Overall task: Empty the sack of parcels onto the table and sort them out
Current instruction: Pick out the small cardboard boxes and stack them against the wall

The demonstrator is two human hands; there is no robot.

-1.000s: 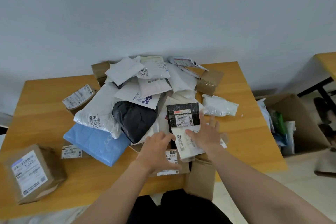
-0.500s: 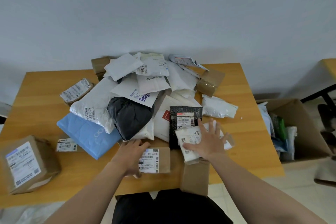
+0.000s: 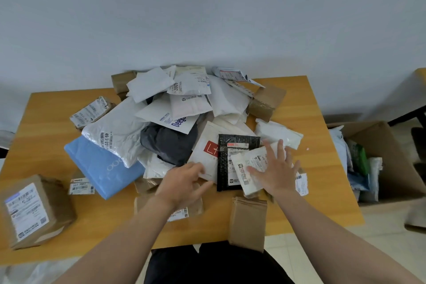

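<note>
Left hand [image 3: 184,183] now off the labelled brown box [image 3: 197,207], up at the left edge of the black bubble mailer [image 3: 237,143], fingers loosely bent, gripping nothing. Parcel heap [image 3: 170,140] on table [image 3: 311,122] behind mailer. Right hand [image 3: 276,168] splayed flat, pressing small white parcel [image 3: 247,168] onto mailer.

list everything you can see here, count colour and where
table: one, yellow wood, under the heap
white mailers: many, white, heaped mid-table
blue mailer: one, blue, left of heap
dark bag: one, dark grey, heap centre
black bubble mailer: one, black, near right of heap
brown boxes: at least five, brown, round the heap and at near left corner
brown parcel: one, brown, overhanging near edge
open carton: one, brown, on floor at right, holding bags
left hand: one, at heap's near edge, grip blurred
right hand: one, flat on a white parcel
</note>
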